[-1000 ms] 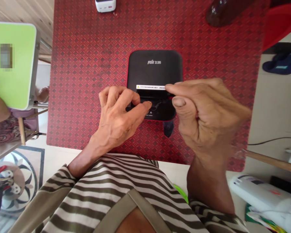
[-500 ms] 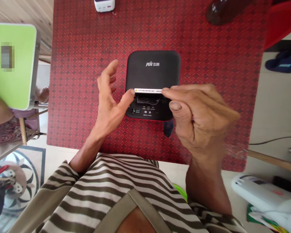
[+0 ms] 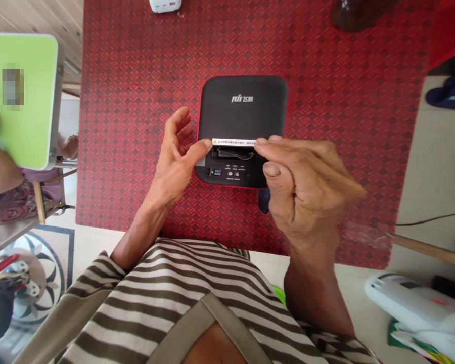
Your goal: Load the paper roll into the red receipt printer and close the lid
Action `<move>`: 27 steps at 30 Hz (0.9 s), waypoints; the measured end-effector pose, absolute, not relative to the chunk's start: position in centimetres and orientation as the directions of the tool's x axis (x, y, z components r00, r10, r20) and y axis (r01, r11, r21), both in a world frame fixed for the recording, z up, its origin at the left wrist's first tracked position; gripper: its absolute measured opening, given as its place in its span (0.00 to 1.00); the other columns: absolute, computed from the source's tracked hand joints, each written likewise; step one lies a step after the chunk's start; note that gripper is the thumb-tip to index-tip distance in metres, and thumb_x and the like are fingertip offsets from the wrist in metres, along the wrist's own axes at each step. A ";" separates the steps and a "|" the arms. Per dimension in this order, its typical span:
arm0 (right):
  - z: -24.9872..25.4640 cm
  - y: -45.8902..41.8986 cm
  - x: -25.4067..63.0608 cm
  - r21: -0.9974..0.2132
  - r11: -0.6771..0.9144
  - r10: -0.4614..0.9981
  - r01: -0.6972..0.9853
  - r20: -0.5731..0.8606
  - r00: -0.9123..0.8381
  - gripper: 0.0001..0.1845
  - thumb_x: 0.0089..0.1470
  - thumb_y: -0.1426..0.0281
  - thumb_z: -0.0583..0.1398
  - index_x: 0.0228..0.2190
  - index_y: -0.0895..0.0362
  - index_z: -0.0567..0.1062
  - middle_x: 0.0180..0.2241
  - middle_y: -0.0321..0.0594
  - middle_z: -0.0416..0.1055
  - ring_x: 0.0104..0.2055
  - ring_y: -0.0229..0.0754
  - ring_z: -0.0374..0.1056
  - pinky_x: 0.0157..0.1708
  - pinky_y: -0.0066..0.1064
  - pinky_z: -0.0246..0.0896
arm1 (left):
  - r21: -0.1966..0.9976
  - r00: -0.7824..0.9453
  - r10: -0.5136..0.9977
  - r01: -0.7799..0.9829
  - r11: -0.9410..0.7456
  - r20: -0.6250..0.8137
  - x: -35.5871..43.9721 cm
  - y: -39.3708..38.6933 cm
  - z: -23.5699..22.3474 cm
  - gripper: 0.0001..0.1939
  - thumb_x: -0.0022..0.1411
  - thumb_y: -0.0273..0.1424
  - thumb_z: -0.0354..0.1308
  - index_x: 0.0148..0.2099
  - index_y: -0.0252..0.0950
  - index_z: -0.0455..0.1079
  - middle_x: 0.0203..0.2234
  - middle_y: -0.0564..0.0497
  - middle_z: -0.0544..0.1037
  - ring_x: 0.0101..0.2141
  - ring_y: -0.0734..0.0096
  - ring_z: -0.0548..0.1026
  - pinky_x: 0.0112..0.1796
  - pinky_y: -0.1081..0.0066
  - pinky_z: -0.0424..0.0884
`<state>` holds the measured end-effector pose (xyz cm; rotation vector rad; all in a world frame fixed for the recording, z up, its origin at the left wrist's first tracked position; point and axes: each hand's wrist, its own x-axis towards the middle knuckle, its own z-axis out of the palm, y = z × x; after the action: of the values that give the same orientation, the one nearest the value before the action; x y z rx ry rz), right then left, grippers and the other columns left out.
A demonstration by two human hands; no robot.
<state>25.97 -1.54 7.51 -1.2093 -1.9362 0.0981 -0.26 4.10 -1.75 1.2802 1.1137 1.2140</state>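
Note:
A flat black device (image 3: 246,119) with a white logo and a red lower edge rests on the table. Across its middle runs a narrow white label strip (image 3: 233,142) with a yellow warning triangle and small print. The thumb of my left hand (image 3: 176,164) touches the strip's left end, its other fingers spread beside the device. My right hand (image 3: 309,177) is closed, with the index fingertip over the strip's right end, which is hidden. Below the strip is a dark slot (image 3: 233,152) with a clear piece of film in it, then small icons and buttons.
The red patterned table (image 3: 136,65) bears a white device with ports (image 3: 165,5) and a dark brown object (image 3: 358,15) at the far edge. A green-topped table (image 3: 30,136) stands left, with another person's arm (image 3: 0,167) beside it. A white appliance (image 3: 413,303) is on the right.
The view has shifted slightly. My left fingers have drawn a little closer to the device, and their spread has narrowed. My right hand stays at the strip's right end.

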 end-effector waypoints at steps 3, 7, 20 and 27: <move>7.3 -1.8 25.8 -0.486 0.531 0.775 0.694 0.610 -0.166 0.19 0.89 0.69 0.63 0.68 0.47 0.90 0.58 0.42 0.97 0.62 0.56 0.94 0.64 0.51 0.91 | 0.998 0.079 0.995 -0.033 -0.056 0.059 -0.1 3.9 -1.1 0.42 0.79 0.61 0.82 0.83 0.59 0.74 0.82 0.43 0.79 0.84 0.29 0.76 0.82 0.33 0.79; 6.9 -2.7 25.4 -0.489 0.512 0.736 0.707 0.673 -0.067 0.21 0.89 0.66 0.63 0.73 0.43 0.88 0.60 0.40 0.96 0.63 0.56 0.94 0.65 0.52 0.90 | 0.996 0.089 0.995 -0.077 -0.034 0.041 -0.1 2.7 0.2 0.36 0.82 0.60 0.79 0.80 0.56 0.77 0.80 0.44 0.83 0.81 0.35 0.81 0.81 0.37 0.81; 4.4 -6.6 23.8 -0.613 0.279 0.774 0.739 0.599 0.205 0.30 0.85 0.63 0.69 0.80 0.33 0.81 0.60 0.41 0.92 0.47 0.53 0.91 0.44 0.46 0.91 | 0.999 0.133 0.991 -0.054 -0.002 0.009 -0.8 0.8 2.7 0.26 0.79 0.56 0.79 0.73 0.63 0.84 0.70 0.55 0.92 0.72 0.35 0.87 0.74 0.32 0.84; 3.3 -5.9 24.1 -0.558 0.344 0.722 0.755 0.671 0.167 0.26 0.80 0.62 0.73 0.73 0.46 0.87 0.52 0.46 0.94 0.41 0.53 0.90 0.40 0.43 0.90 | 0.998 0.120 0.993 -0.066 0.004 0.004 -0.5 1.1 1.2 0.30 0.75 0.59 0.79 0.73 0.65 0.82 0.70 0.53 0.91 0.72 0.29 0.85 0.71 0.28 0.84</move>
<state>24.15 -5.92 3.31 -1.3808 -1.5559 -0.0394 -0.49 1.06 1.16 1.2151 1.0730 1.1508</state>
